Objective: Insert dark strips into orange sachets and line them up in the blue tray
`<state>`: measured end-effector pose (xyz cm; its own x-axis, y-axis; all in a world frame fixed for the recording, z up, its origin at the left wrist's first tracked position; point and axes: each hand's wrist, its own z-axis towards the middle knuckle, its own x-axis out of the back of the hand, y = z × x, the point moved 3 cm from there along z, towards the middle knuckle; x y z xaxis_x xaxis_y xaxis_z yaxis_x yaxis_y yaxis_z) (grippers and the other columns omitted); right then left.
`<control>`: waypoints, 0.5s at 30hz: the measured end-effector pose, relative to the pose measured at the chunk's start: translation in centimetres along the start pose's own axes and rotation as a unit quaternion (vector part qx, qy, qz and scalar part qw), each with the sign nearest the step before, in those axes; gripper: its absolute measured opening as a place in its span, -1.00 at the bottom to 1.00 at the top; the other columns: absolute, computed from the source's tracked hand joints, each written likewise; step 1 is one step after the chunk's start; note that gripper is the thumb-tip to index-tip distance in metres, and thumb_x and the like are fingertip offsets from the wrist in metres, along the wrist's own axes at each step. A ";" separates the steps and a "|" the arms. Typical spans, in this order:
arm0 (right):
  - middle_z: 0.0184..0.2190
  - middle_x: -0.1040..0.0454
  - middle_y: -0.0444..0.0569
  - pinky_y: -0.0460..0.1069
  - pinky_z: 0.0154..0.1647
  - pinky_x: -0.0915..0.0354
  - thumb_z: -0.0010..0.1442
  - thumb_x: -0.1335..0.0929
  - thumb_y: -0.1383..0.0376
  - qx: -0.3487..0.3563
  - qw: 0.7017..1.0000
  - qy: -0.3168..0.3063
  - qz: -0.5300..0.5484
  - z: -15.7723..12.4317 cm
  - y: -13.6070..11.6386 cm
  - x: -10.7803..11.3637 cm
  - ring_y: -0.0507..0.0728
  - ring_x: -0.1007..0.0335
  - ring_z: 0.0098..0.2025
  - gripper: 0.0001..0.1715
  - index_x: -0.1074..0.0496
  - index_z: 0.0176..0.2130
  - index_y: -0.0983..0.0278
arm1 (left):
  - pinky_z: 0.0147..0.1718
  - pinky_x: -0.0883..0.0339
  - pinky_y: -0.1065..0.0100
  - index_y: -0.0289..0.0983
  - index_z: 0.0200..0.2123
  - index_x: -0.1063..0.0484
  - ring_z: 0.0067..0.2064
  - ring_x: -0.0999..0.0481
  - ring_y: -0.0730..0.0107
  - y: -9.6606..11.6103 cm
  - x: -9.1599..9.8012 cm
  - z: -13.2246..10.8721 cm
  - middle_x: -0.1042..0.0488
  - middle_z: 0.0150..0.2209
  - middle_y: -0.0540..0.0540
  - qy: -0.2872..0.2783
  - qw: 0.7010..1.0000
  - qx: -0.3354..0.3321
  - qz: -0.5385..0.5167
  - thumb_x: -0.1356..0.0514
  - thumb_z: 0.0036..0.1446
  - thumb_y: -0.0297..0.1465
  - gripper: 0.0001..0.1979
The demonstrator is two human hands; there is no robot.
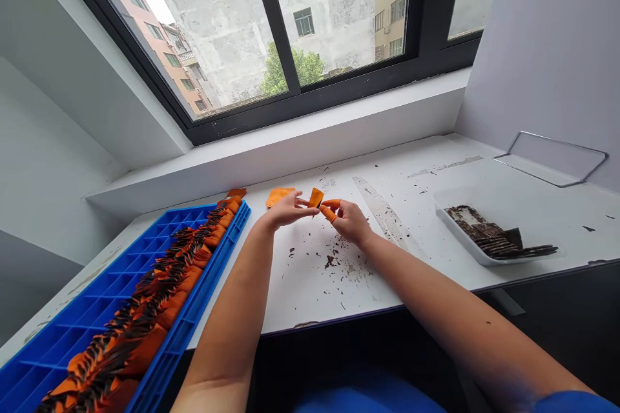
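A small orange pouch (316,196) is pinched between the thumb and fingers of my left hand (287,209), a little above the white tabletop. My right hand (351,222) wears orange covers on its fingertips. Its fingers are closed at the pouch's lower right side, where a small dark spot shows. Whether they grip the pouch or a dark piece is too small to tell. Just behind my left hand lie flat orange pouches (278,196). Dark crumbs and flakes (331,261) are scattered on the table below both hands.
On the left, a blue divided crate (104,300) holds a long row of orange pouches (177,300) with dark pieces. At right stand a clear plastic tub (448,222) with dark flat pieces (498,239) and a wire stand (547,174). A window ledge (310,135) bounds the back.
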<state>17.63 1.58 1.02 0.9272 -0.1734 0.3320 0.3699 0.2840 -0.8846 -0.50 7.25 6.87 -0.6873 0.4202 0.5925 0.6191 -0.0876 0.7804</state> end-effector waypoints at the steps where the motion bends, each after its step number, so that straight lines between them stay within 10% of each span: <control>1: -0.38 -0.51 -0.07 -0.02 -0.48 -0.18 0.24 -0.36 0.00 -0.003 1.000 -0.001 0.004 0.0 0.0 0.0 0.02 -0.20 -0.53 -0.55 -0.60 -0.10 0.26 | 0.08 -0.40 0.09 -0.26 0.40 -0.05 0.13 -0.55 -0.04 -0.3 -0.2 -0.1 -0.44 0.22 -0.41 0.009 1.000 -0.001 -0.004 -0.48 -0.08 -0.09 0.08; 15: -0.35 -0.59 -0.02 -0.03 -0.45 -0.24 0.20 -0.36 0.18 -0.016 1.000 -0.004 0.020 0.0 0.5 -0.3 0.04 -0.32 -0.48 -0.70 -0.60 -0.17 0.28 | 0.07 -0.38 0.08 -0.14 0.22 -0.32 0.10 -0.49 0.07 -1.9 -2.9 -0.6 -0.49 0.10 -0.19 0.116 0.981 -0.126 0.088 -0.37 0.06 -0.02 -0.29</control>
<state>17.56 1.75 0.46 0.9414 -0.1555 0.2993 0.3313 0.2591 -0.9073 0.08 5.65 3.75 -0.6642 0.1642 0.7293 0.6425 -0.3733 0.6692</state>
